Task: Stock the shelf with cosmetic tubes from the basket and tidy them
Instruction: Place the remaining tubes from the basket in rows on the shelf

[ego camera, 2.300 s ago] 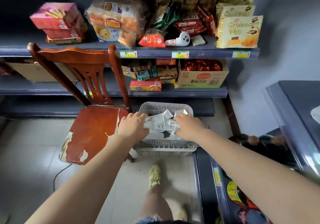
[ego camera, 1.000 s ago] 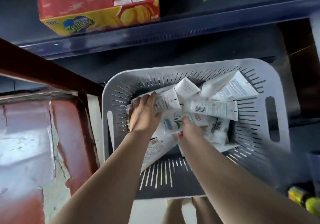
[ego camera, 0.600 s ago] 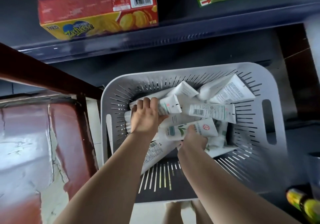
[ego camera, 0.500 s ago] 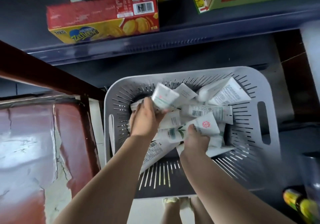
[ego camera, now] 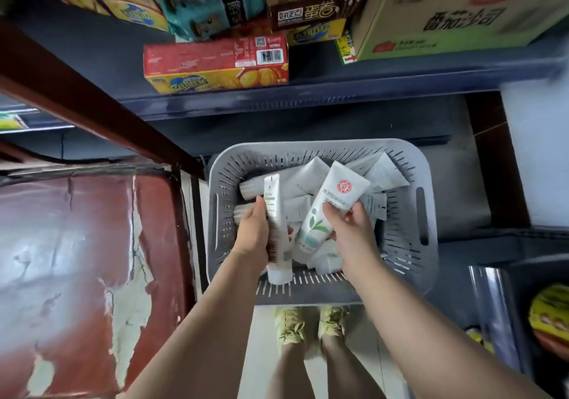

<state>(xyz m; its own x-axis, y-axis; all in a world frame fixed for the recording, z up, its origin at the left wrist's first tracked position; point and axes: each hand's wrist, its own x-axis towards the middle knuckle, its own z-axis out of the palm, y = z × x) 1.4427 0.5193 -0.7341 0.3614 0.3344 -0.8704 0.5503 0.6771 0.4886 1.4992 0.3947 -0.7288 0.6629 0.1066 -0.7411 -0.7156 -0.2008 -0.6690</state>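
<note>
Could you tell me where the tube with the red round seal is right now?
In the head view, the tube with the red seal is in the right hand, above the grey basket, right of the slimmer tube in the left hand.

2 white tubes [ego camera: 320, 210] raised above tube-filled grey basket [ego camera: 426, 244].

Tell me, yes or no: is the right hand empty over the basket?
No: the right hand grips a white tube with a red seal and green leaf above the grey basket.
</note>
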